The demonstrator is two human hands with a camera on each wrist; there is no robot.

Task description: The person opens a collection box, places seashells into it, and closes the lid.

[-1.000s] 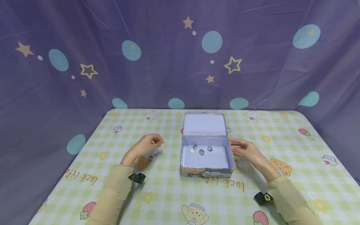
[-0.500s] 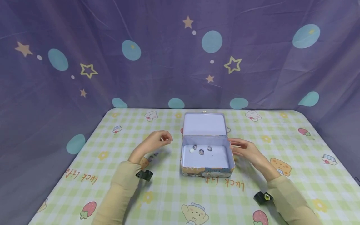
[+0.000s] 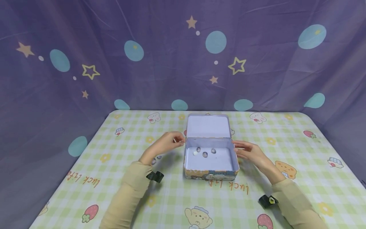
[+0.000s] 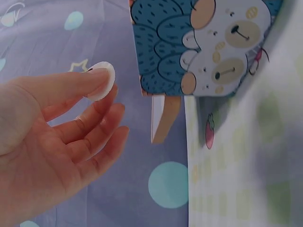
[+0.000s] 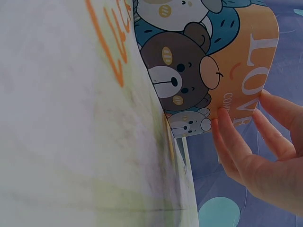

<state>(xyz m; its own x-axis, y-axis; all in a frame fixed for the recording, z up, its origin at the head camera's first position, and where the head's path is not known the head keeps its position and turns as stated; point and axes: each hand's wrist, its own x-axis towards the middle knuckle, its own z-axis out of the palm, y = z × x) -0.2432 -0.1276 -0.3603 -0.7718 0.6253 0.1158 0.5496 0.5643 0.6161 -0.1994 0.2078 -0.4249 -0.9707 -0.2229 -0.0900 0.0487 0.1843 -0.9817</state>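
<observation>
My left hand (image 3: 167,143) pinches a small white oval shell (image 4: 108,82) between thumb and index finger, close to the left rim of a hinged tin box (image 3: 197,175). The other left fingers are loosely bent. In the head view the box stands upright with its lid (image 3: 207,126) laid open toward the back. Inside lie a few greyish-purple shells (image 3: 205,155) and one white piece (image 3: 195,153). My right hand (image 3: 251,155) rests its extended fingertips on the box's right side, which carries a bear print in the right wrist view.
Two greyish shells, one being a small shell (image 3: 159,157), lie on the table just beyond my left wrist. A green checked tablecloth (image 3: 168,197) covers the table. A purple curtain (image 3: 171,79) hangs behind and along both sides.
My left hand has moved right, carrying the pinched shell from the left part of the table to the box's left rim. The right hand and the box have stayed in place.
</observation>
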